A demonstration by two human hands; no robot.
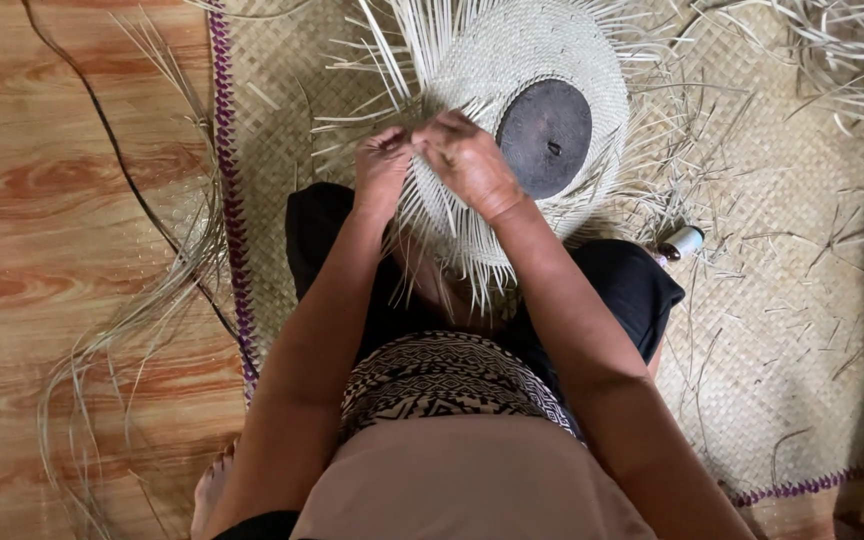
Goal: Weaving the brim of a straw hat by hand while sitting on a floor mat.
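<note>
Both hands [432, 165] pinch straw strips on woven disc [542, 60] beside small bottle [682, 242].

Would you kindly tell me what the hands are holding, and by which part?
Both the left hand and right hand pinch loose straw strands at the edge of the woven disc.

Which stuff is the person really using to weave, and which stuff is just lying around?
Being used:
- left hand and right hand, pinching pale strips
- round woven piece
- dark disc on it

Lying about:
- woven mat
- loose strips on the wooden floor
- small spool
- black cord
</note>
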